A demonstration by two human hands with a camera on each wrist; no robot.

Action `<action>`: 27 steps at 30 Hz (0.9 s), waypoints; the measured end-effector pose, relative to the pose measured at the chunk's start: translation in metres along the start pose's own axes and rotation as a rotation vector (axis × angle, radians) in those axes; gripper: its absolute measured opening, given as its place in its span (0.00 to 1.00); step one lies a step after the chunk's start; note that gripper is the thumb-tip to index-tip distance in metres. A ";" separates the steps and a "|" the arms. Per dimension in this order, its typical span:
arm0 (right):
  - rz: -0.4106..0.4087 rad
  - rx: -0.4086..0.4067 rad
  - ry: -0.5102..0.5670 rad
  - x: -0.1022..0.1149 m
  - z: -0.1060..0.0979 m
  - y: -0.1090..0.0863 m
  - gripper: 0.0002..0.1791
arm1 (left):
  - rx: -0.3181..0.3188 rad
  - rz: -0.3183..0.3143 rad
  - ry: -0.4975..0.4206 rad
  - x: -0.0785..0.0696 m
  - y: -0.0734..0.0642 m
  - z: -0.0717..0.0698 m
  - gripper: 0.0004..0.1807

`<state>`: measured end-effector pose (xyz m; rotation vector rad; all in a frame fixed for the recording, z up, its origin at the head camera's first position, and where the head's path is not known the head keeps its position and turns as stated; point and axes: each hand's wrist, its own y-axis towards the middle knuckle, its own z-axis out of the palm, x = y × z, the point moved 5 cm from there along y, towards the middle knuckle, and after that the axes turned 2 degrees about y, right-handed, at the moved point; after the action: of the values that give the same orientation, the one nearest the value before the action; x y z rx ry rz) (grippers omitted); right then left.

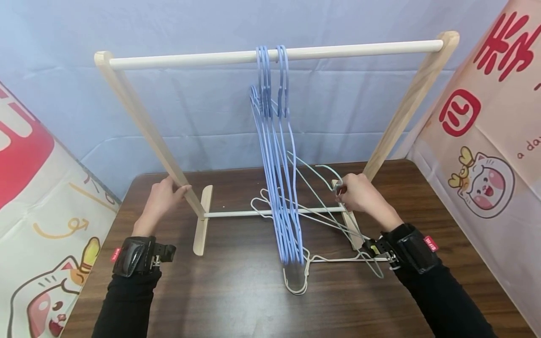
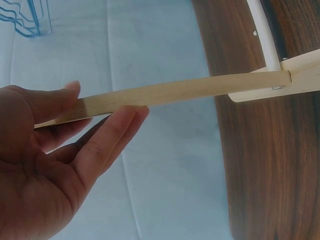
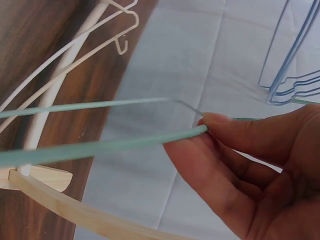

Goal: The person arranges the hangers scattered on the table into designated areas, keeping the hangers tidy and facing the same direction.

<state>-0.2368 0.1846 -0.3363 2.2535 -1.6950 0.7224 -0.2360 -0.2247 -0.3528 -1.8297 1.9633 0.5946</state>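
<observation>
A clothes rack with wooden side posts and a white top rail (image 1: 169,60) stands on the table. Several blue hangers (image 1: 274,155) hang near the middle of that rail. My left hand (image 1: 162,199) holds the left wooden post (image 2: 190,89) low down, thumb on one side and fingers on the other. Beside the right post (image 1: 405,108), my right hand (image 1: 359,191) pinches a pale green hanger (image 3: 105,147) by its wire near the hook. The green hanger is raised and tilted over several white hangers (image 1: 334,259) lying on the table. Part of its wire is hidden behind the fingers.
Wooden feet (image 1: 203,227) and a thin white lower bar (image 1: 232,214) support the rack. The loose hangers overlap under and in front of the blue ones. A light blue cloth (image 1: 203,108) hangs behind the brown table (image 1: 211,300), with printed cloths at both sides.
</observation>
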 end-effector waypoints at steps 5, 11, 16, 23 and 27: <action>0.014 0.009 0.060 0.003 -0.005 -0.003 0.04 | 0.003 -0.009 -0.006 0.001 0.001 0.000 0.19; -0.051 -0.013 0.114 0.008 -0.011 -0.005 0.07 | 0.009 -0.008 -0.007 0.001 0.000 0.000 0.19; -0.049 -0.003 0.142 0.012 -0.017 -0.006 0.06 | 0.012 -0.007 -0.003 0.001 0.001 0.000 0.19; -0.014 -0.006 0.130 0.017 -0.025 -0.009 0.05 | 0.007 -0.002 0.000 0.000 0.001 0.000 0.19; -0.016 -0.020 0.133 0.021 -0.028 -0.009 0.04 | 0.007 -0.005 -0.002 0.001 0.001 0.000 0.19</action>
<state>-0.2305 0.1828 -0.3005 2.1520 -1.6138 0.8280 -0.2371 -0.2253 -0.3530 -1.8287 1.9564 0.5875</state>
